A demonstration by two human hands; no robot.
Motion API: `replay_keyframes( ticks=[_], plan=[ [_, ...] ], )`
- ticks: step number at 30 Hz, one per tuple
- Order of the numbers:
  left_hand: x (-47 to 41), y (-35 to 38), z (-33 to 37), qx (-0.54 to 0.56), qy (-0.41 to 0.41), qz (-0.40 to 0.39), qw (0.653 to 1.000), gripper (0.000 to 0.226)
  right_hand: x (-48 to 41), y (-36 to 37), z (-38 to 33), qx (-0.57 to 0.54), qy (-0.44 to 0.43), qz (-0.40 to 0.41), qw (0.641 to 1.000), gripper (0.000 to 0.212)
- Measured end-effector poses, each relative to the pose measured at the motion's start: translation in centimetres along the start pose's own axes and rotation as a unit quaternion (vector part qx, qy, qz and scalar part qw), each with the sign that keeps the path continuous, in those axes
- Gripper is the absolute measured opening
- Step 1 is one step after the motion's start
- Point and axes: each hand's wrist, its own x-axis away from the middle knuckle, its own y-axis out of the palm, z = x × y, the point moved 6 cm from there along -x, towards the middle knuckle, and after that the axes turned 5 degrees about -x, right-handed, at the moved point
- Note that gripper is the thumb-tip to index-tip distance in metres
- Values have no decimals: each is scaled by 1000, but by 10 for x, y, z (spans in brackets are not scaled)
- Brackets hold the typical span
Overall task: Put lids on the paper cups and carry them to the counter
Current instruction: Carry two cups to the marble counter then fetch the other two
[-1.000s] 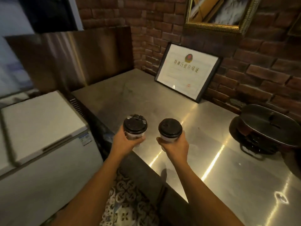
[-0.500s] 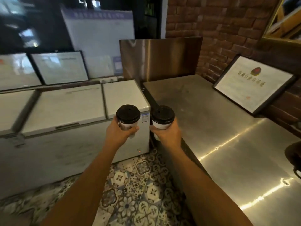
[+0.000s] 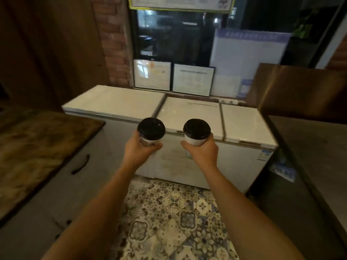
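Head view looks down along two bare forearms stretched forward over a floor of patterned blue-and-cream ceramic tiles (image 3: 174,218). At the end of the left forearm, the left hand (image 3: 139,152) is wrapped around a white paper cup with a black plastic lid (image 3: 151,128), fingers curled round the cup wall below the lid. Just beside it, apart and not touching, the right hand (image 3: 203,152) grips a second white paper cup with a black plastic lid (image 3: 196,128) in the same way. Both cups are upright, lids seated on top, held in the air above the tiled floor and in front of the freezers.

To the left stands a grey cabinet with a dark curved handle (image 3: 80,164), topped by a brown mottled countertop (image 3: 33,151). On the right edge runs a dull steel counter (image 3: 319,147) with a brown metal panel (image 3: 300,91) rising behind it.

Beyond the cups sits a row of white chest freezers (image 3: 187,111) with flat lids. Behind them two framed white certificates (image 3: 193,79) lean against a dark window, next to a red brick pillar (image 3: 114,44).
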Motion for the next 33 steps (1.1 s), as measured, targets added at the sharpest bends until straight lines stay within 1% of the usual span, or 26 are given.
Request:
replay_keyframes(
  ticks=[3, 7, 9, 13, 17, 19, 24, 27, 33],
  plan=[
    [-2, -104, -49, -30, -23, 75, 996, 80, 28, 108, -33, -14, -10, -57, 998, 85],
    [4, -227, -102, -60, -59, 144, 986, 80, 72, 238, -79, -29, -45, -136, 989, 85],
    [8, -264, -116, -59, -67, 159, 983, 82, 84, 276, -92, -37, -56, -162, 984, 87],
    [32, -358, -163, -64, -116, 225, 965, 85, 127, 384, -130, -49, -84, -263, 960, 92],
    [56, -423, -204, -77, -177, 280, 940, 82, 163, 472, -157, -60, -94, -352, 929, 95],
    [67, -450, -224, -87, -200, 300, 929, 84, 179, 511, -168, -59, -102, -387, 914, 98],
    [87, -522, -261, -117, -258, 385, 878, 84, 218, 610, -192, -78, -123, -463, 874, 94],
    [93, -565, -274, -114, -286, 449, 839, 86, 244, 667, -210, -86, -131, -511, 845, 92],
    [101, -639, -302, -123, -314, 534, 776, 85, 297, 766, -249, -90, -162, -598, 780, 86]
  ],
)
